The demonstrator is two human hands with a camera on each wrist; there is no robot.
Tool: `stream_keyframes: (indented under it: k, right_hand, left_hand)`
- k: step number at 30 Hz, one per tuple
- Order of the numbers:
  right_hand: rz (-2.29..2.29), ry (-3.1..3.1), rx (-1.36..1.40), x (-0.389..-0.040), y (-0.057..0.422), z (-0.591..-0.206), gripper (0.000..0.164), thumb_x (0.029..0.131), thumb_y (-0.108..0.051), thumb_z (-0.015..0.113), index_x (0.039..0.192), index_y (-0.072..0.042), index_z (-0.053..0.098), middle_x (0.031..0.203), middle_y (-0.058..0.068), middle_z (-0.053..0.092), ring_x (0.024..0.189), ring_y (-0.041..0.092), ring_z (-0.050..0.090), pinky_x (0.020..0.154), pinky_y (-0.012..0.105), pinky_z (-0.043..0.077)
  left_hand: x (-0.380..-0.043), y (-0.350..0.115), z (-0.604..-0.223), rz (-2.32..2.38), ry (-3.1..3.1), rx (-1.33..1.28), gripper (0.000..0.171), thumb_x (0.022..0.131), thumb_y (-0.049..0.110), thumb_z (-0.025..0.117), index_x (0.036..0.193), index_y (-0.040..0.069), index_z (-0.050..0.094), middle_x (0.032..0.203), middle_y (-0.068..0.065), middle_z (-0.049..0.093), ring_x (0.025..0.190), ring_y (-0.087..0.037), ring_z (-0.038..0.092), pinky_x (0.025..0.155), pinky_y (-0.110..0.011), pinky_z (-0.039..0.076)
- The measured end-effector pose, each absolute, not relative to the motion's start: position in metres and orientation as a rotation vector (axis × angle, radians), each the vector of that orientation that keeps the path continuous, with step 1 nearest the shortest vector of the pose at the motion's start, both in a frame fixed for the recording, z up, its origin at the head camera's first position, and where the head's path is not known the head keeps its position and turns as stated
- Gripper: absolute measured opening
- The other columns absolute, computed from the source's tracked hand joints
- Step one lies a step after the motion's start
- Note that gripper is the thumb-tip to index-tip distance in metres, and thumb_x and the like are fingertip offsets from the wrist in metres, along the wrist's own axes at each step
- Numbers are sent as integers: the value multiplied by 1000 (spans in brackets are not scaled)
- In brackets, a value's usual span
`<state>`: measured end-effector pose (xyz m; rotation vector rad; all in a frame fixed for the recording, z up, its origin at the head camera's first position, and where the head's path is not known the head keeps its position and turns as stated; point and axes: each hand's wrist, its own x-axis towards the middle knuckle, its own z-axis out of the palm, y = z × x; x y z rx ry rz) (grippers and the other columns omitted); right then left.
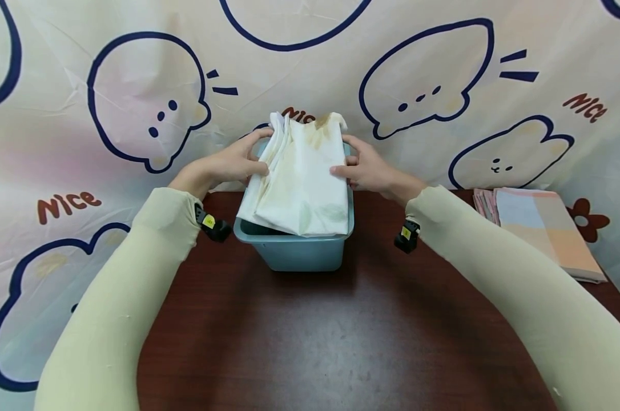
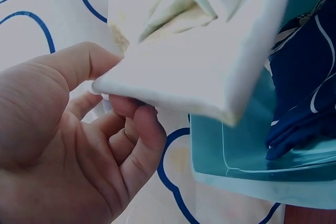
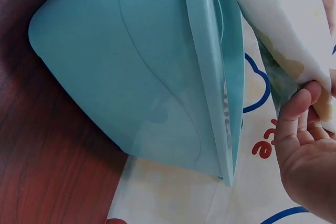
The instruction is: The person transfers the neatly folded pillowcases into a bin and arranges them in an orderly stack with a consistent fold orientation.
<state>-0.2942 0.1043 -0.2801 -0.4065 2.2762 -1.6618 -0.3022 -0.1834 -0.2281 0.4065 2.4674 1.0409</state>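
A folded white cloth (image 1: 310, 177) with faint yellow, brown and green patches lies slanted over a teal plastic bin (image 1: 300, 251). My left hand (image 1: 240, 158) pinches the cloth's left edge between thumb and fingers. At the opposite edge my right hand (image 1: 369, 166) grips it, thumb on top and fingertips underneath. In the left wrist view, the left hand (image 2: 89, 124) holds a corner beside the bin's rim. Navy fabric with white lines (image 2: 304, 77) sits inside the bin. The right wrist view shows the right hand (image 3: 310, 135) curled at the cloth beyond the rim.
The bin stands on a dark reddish-brown table (image 1: 330, 331), close to a wall covering printed with blue outlines. A folded pastel checked cloth (image 1: 546, 222) lies at the table's right side.
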Motion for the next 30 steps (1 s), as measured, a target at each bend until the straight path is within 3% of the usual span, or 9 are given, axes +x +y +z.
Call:
stream_keyframes:
  k: [3, 6, 16, 24, 30]
  right_hand:
    - [-1663, 2314, -421, -297, 102, -280, 73, 100, -12, 62, 160, -23, 22, 123, 18, 67, 74, 16, 55, 65, 29, 46]
    - [-1665, 2340, -433, -299, 100, -281, 72, 100, -11, 62, 160, -20, 23, 123, 19, 67, 78, 16, 57, 62, 28, 45]
    - [-1628, 2406, -433, -306, 97, -277, 74, 100, -12, 62, 161, -20, 20, 126, 22, 67, 87, 18, 59, 64, 31, 47]
    - [-1542, 2424, -432, -309, 91, -282, 74, 100, -9, 61, 161, -19, 19, 130, 20, 66, 90, 20, 61, 65, 28, 49]
    - [-1487, 2409, -436, -308, 88, -292, 78, 101, -8, 60, 163, -18, 13, 129, 21, 66, 87, 19, 59, 66, 30, 46]
  left_hand:
    - [-304, -184, -226, 1042, 2461, 403, 82, 99, 5, 50, 162, 30, 3, 132, -30, 60, 90, -20, 71, 74, -38, 61]
    - [-306, -184, -226, 1041, 2464, 386, 82, 100, 5, 49, 162, 30, 2, 132, -29, 60, 91, -21, 70, 77, -39, 61]
    - [-311, -183, -224, 1012, 2494, 364, 79, 101, 8, 48, 161, 32, 3, 141, -24, 56, 106, -28, 67, 80, -39, 60]
    - [-314, -180, -232, 962, 2504, 359, 79, 100, 6, 49, 161, 28, 6, 135, -28, 58, 100, -27, 69, 78, -40, 61]
    - [-314, -180, -244, 945, 2476, 341, 80, 99, 5, 48, 161, 28, 3, 142, -27, 51, 110, -32, 64, 83, -42, 59]
